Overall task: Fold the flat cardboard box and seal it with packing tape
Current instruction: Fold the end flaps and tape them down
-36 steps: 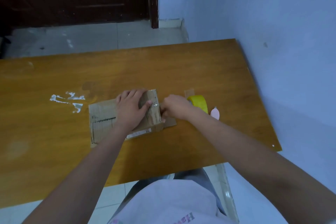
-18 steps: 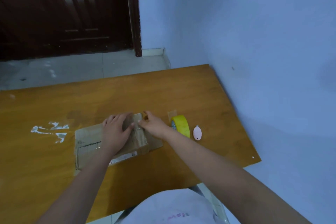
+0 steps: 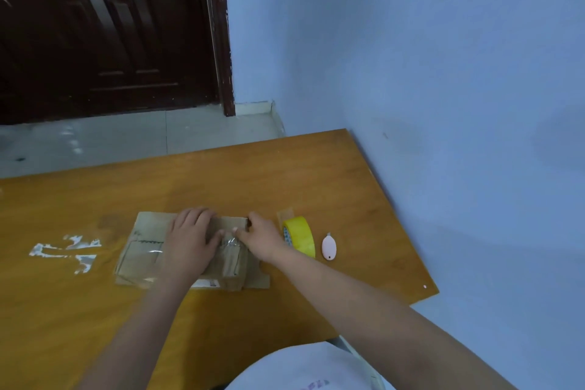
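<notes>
Head view: my left hand [image 3: 190, 239] flat, fingers straight, pressing the flattened cardboard box [image 3: 142, 250] on the wooden table [image 3: 221, 180]; my right hand [image 3: 264, 241] touching its taped end, grip unclear; yellow packing tape roll [image 3: 300, 239] just right, pink cutter [image 3: 329, 247] beside it

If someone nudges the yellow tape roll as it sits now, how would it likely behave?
The tape roll stands on its edge on the table, so a nudge along its rim would probably set it rolling. A push on its flat side would likely tip it over. It may bump the small pink cutter lying just beside it.
</notes>
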### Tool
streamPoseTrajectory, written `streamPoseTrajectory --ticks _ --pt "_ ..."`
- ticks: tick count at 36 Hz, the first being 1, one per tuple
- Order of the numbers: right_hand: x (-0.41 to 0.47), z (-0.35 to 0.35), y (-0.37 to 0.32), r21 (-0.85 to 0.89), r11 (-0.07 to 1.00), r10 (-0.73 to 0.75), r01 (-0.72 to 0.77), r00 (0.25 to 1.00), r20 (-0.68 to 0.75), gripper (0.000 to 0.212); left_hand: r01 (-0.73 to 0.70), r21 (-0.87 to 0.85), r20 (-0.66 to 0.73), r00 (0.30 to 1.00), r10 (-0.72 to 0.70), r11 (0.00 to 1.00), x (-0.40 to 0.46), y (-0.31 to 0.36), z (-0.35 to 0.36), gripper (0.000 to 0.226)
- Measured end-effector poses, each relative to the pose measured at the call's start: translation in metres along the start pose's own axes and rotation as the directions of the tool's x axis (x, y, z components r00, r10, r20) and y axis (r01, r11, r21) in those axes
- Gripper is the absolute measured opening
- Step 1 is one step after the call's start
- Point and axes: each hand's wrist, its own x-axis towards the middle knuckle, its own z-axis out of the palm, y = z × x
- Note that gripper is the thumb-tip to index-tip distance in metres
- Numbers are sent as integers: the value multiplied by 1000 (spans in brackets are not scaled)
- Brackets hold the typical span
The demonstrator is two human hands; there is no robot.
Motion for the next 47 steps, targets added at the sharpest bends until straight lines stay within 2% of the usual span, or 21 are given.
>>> streamPoseTrajectory --ticks 4,8,11,13,17,22,26,29,34,37,41,47 --pt "-4 8 -4 73 997 36 -27 993 -115 25 213 -27 -111 970 -214 977 -8 4 -1 47" --pt "-10 15 -9 103 991 102 -90 988 -118 36 514 -95 -92 848 -522 852 -9 4 -4 73" --pt "-17 18 -9 -9 995 100 -101 992 -73 40 635 -93 -12 769 -639 767 -3 3 -9 74" --pt "-23 21 -7 -91 992 85 -84 996 2 45 668 -91 79 744 -664 738 4 2 -12 75" --pt "-36 30 -8 -152 988 50 -20 979 196 41 641 -40 133 764 -631 767 17 6 -15 85" --pt "-45 44 -16 -207 978 39 29 947 318 44 571 144 210 781 -588 809 25 19 -4 109" --pt "-47 44 -16 -178 981 -1 74 925 379 42 440 210 228 847 -481 873 18 13 5 107" --pt "-43 31 -16 -142 984 -53 105 942 332 36 360 207 257 877 -405 910 13 1 2 101" --pt "-25 1 -23 -168 976 -125 137 989 80 33 175 163 316 923 -220 971 8 -20 -5 92" --pt "-13 -15 -31 -168 975 -155 146 987 -43 32 101 138 377 915 -146 985 10 -27 -10 92" --pt "-3 -22 -40 -212 969 -138 126 989 -45 48 -3 109 434 900 -45 994 11 -30 -12 93" --pt "1 -7 -43 -199 975 -85 101 993 87 65 -151 -94 438 882 177 984 6 -32 -11 89"
